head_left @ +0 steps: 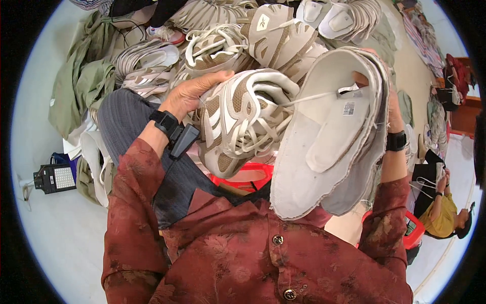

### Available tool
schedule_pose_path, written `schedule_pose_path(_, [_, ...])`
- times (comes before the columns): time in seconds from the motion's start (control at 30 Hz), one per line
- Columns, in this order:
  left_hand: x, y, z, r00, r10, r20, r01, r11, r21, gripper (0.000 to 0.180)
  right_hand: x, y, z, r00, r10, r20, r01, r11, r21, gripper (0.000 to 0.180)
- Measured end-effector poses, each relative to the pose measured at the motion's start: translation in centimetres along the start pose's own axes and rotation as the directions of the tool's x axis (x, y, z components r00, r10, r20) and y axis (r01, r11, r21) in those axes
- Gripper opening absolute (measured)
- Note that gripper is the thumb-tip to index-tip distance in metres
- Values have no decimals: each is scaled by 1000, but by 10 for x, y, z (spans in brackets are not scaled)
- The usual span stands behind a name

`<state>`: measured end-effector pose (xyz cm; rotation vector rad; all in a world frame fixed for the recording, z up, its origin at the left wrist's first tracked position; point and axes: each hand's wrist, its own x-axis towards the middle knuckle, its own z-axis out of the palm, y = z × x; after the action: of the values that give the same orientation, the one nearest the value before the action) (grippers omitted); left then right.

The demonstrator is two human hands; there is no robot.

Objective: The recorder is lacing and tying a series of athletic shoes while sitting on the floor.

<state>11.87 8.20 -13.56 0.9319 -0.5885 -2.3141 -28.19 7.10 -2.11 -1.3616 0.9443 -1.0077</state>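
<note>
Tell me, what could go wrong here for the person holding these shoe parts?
The left hand grips only the edge of a bundle of laced tan-and-white shoe uppers, so it might slip. The right hand holds a stack of white uppers upright; pieces could slide out. A white lace runs from bundle to stack and might snag when they separate.

Tan-white laced shoe upper (243, 119) held sideways; white insole stack (329, 137) upright beside.

Shoe-making workshop, floor-level work area. Heaps of unfinished beige-and-white sneaker uppers (263, 35) and stacked white insole pieces (147, 63) cover the pale floor (55, 238); another seated person (443, 210) handles laces nearby; red plastic stools (412, 228), fabric piles around.
</note>
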Motion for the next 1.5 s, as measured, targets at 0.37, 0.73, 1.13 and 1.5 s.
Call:
schedule_pose_path(0.37, [-11,18,-4,986,134,-95,-136,990,-20,39,9,8,-4,994,25,109,-37,993,108,30])
schedule_pose_path(0.73, [-39,16,42,991,121,-59,-122,992,-21,35,24,17,-1,971,-31,237,58,992,-108,41])
schedule_pose_path(1.13, [-60,-27,70,946,225,-232,-277,934,-225,35,30,8,72,985,-111,134,124,988,-97,43])
schedule_pose_path(1.5, [-65,-44,106,963,171,-209,-221,945,-243,42,36,-11,94,983,-108,151,147,948,-282,31])
